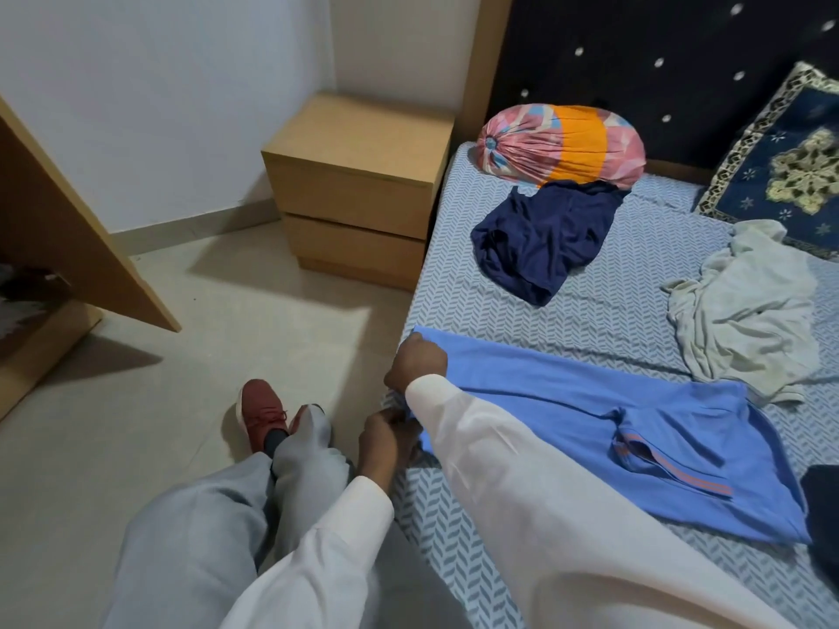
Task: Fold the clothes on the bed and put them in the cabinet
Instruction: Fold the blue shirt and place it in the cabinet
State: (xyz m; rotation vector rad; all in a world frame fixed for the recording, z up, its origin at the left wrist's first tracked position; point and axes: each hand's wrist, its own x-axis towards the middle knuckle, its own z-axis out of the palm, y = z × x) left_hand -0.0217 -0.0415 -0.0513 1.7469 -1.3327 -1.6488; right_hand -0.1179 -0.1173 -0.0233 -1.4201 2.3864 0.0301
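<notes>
1. Right arm (522,492) comes in from the bottom right, sleeved in white down to the wrist, reaching forward and to the left.
2. Right hand (417,358) is balled up, back of the hand facing the camera, fingers curled round the far corner of the blue shirt (590,424).
3. Left arm (327,528) rises from the bottom middle, also in white, cuff right at the wrist.
4. Left hand (386,440) sits just below the right one, nearer the body, fingers curled in and pinching the shirt's near edge.
5. Left fingertips are partly hidden behind the right forearm, so can't really see the exact pinch.
</notes>
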